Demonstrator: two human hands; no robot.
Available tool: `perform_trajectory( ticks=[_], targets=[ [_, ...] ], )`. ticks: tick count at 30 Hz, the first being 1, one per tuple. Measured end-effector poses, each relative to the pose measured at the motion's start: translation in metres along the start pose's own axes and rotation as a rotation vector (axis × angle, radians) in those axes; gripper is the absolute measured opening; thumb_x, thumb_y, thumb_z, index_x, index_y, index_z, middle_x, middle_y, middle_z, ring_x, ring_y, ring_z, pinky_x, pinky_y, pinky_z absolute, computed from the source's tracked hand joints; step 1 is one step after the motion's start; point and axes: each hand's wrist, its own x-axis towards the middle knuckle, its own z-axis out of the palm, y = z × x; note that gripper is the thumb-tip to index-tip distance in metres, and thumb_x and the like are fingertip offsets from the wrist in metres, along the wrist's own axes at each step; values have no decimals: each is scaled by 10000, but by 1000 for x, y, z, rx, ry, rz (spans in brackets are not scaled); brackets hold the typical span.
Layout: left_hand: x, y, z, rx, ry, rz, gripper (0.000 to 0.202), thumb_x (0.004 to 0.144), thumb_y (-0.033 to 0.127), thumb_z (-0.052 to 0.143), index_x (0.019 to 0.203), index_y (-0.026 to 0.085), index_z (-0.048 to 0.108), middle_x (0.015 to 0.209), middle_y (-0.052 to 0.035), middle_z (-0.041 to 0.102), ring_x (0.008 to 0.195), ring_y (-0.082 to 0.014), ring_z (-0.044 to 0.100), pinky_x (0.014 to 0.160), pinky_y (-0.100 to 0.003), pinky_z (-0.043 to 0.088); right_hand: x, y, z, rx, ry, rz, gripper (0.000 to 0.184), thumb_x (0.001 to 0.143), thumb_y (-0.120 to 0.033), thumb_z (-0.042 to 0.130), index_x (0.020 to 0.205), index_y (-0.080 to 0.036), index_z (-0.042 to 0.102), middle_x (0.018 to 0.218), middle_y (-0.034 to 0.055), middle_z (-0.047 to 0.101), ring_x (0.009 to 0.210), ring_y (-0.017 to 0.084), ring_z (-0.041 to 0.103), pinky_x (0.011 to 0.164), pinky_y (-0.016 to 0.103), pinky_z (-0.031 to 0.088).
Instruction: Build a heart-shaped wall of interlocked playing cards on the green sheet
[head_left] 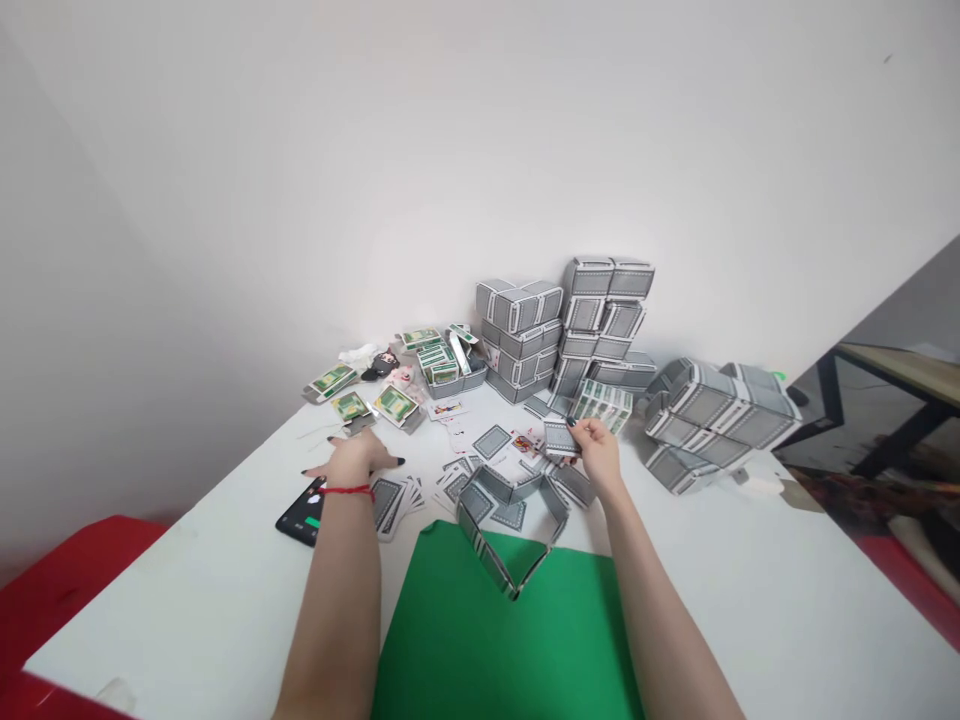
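Observation:
My right hand [596, 450] pinches a grey-backed playing card [559, 438] above the loose cards. With fingers spread, my left hand [358, 455] is over the table beside a black phone [301, 515], partly covered by my wrist. Fanned cards [396, 503] lie just right of that wrist. Between my arms stands a heart-shaped frame of folded cards [480, 535], its pointed end over a green sheet [510, 640]. More loose cards, such as a face-down one [492, 442], are scattered behind the frame.
Tall stacks of card-built blocks [521, 340] stand against the wall, with another block structure [712, 415] at the right. Green-and-yellow card boxes [395, 406] and a tray of boxes [457, 385] sit at the back left. A red chair [82, 575] adjoins the left table edge.

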Motion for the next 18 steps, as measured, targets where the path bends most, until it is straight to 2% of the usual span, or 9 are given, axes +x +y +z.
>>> perform_trajectory(
  ticks=[1, 2, 4, 7, 10, 12, 18],
  targets=[
    [-4, 8, 0, 4, -62, -69, 925, 435, 540, 733, 1263, 222, 471, 1411, -274, 291, 1097, -523, 453, 724, -674, 380, 1, 1, -1, 1, 0, 4, 390, 570, -531, 688, 632, -205, 482, 394, -54, 525, 289, 123, 470, 297, 227, 322],
    [-8, 16, 0, -4, -85, -77, 953, 450, 539, 725, 1298, 215, 436, 1446, -275, 202, 1093, -534, 448, 711, -670, 389, 2, 2, -2, 6, 1, 6, 390, 568, -527, 692, 635, -204, 485, 399, -54, 528, 289, 123, 472, 298, 228, 326],
    [-14, 29, -2, -9, -106, -84, 992, 442, 501, 747, 1327, 208, 406, 1463, -276, 134, 1055, -545, 470, 702, -667, 397, 3, 3, -4, 16, 4, 6, 387, 569, -522, 695, 638, -201, 492, 403, -51, 534, 289, 124, 473, 299, 230, 331],
    [-16, 36, -5, -42, -80, -48, 1024, 438, 552, 738, 1344, 237, 381, 1475, -241, 139, 1084, -560, 438, 727, -681, 384, 4, 4, -4, 18, -1, 9, 385, 575, -523, 696, 638, -199, 497, 394, -48, 535, 286, 125, 469, 299, 229, 329],
    [-14, 30, -7, -53, -35, -15, 1023, 436, 615, 710, 1346, 299, 366, 1487, -191, 155, 1136, -568, 380, 743, -719, 339, 3, 5, -3, 16, -4, 19, 398, 566, -535, 698, 638, -199, 499, 399, -44, 542, 290, 126, 471, 302, 230, 329],
    [-12, 25, -8, -42, -16, -36, 1027, 407, 621, 717, 1329, 305, 393, 1487, -194, 155, 1136, -585, 362, 728, -741, 313, 2, 6, -3, 18, -1, 21, 407, 556, -543, 700, 636, -198, 500, 408, -41, 549, 292, 125, 472, 304, 232, 330],
    [-12, 24, -6, -67, -103, -129, 1003, 484, 606, 674, 1364, 261, 338, 1493, -220, 68, 1133, -563, 387, 716, -719, 352, 1, 7, -1, 17, 11, 27, 427, 538, -567, 698, 633, -204, 495, 408, -42, 550, 288, 123, 463, 299, 236, 337]
  ],
)
